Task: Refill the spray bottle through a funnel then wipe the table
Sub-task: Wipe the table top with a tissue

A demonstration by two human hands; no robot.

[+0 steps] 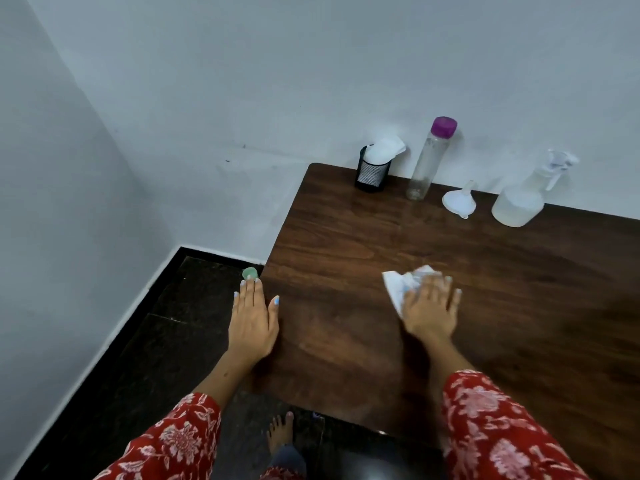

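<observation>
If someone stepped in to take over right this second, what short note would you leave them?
Right hand: flat, pressing a white tissue onto the table, mid-wipe.
Left hand: open, resting at the table's left edge.
Along the wall: spray bottle with its spray head on, funnel lying beside it, capped clear bottle, black holder with tissues.
Done, apparently: refilling.
Left: finish wiping.

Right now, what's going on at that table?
A person is wiping the wooden table. The right hand presses a white cloth flat on the top, fingers spread. The left hand rests open at the table's left edge. Along the wall stand a mesh cup holding tissue, a clear bottle with a purple cap, a white funnel lying on its rim, and the spray bottle with its head on.
</observation>
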